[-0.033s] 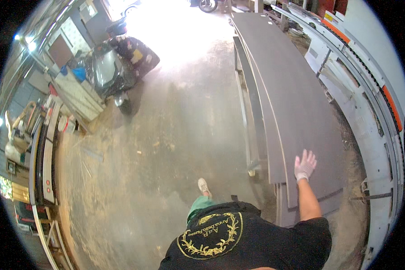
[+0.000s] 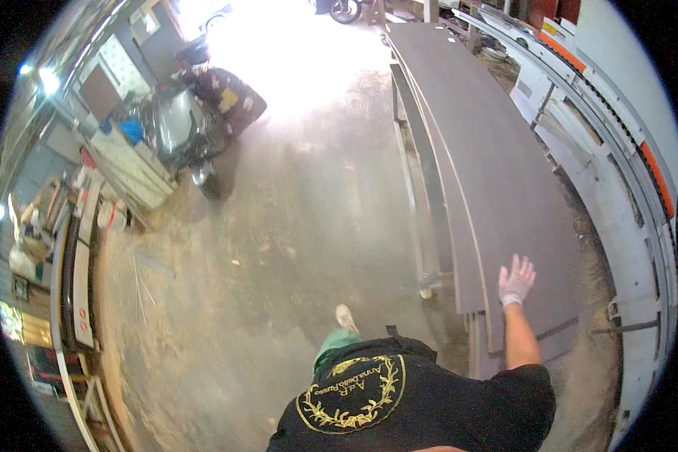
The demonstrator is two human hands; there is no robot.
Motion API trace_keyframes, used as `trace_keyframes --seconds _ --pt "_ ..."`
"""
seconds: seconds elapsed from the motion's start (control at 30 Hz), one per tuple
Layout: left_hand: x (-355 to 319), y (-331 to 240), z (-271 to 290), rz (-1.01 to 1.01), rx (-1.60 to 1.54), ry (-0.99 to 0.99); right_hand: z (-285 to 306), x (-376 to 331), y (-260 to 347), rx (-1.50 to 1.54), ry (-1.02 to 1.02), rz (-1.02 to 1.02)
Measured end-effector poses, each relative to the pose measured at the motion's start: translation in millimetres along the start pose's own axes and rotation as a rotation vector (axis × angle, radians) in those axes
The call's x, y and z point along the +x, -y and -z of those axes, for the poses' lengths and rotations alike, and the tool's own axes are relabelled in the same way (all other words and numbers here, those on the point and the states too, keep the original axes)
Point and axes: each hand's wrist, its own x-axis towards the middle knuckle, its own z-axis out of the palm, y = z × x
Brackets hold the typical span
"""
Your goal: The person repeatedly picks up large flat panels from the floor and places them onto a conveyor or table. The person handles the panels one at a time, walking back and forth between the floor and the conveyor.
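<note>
Dusty concrete floor (image 2: 294,248) fills centre frame. Stack of long dark boards (image 2: 490,173) runs from top centre to lower right, beside a white machine (image 2: 618,188) at right. Scooter (image 2: 196,113) upper left. Gloved right hand (image 2: 516,280) lies flat on top board, grip spread. Left hand unseen.

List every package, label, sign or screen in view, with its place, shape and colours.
Round emblem: on the person's black shirt, bottom centre; gold wreath ring around small gold lettering.
Orange strips: along the white machine frame, right edge; narrow, bright orange.
No screens or packages can be told apart in the left-side clutter.
</note>
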Motion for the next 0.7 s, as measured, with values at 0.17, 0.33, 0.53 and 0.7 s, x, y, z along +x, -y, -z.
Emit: trace_keyframes --seconds 0.17,0.33,0.53,0.7 --pt "93 -178 128 -0.200 0.234 0.044 -17 24 20 -0.081 0.020 -0.233" --pt "214 -456 290 -0.438 0.519 -0.126 -19 80 102 -0.112 0.058 -0.709" --pt "276 -777 353 -0.855 -0.298 -0.208 -20 224 215 -0.162 0.107 -0.863" --pt "273 -850 337 -0.694 0.541 -0.050 -1 390 333 -0.078 0.171 -0.837"
